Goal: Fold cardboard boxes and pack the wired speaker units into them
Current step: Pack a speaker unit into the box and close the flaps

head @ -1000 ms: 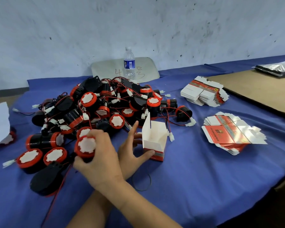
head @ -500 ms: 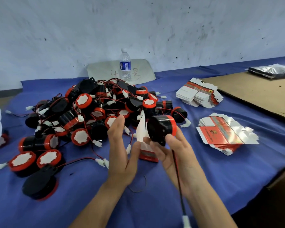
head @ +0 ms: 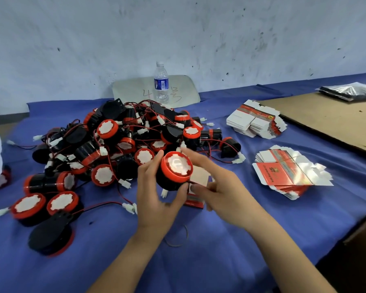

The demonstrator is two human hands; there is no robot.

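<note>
A black speaker unit (head: 174, 172) with a red rim and a white centre is held up in front of me. My left hand (head: 156, 197) grips it, forefinger on its left side and thumb under its base. My right hand (head: 218, 187) is blurred just right of it, fingers stretched out along the rim. Behind both hands an open folded box (head: 200, 180), white with a red base, stands on the blue cloth, partly hidden. A big pile of wired speaker units (head: 118, 144) lies to the left and behind.
Two stacks of flat red-and-white box blanks (head: 256, 123) (head: 287, 172) lie to the right, beside a brown cardboard sheet (head: 336, 121). A water bottle (head: 161, 83) stands at the wall. A rubber band (head: 178, 237) lies near my wrists. The table edge drops off at the right.
My right hand lifted a speaker from the left of the pile and carried it over the box. The speaker has turned its red face up, and my left hand has taken hold of it.
</note>
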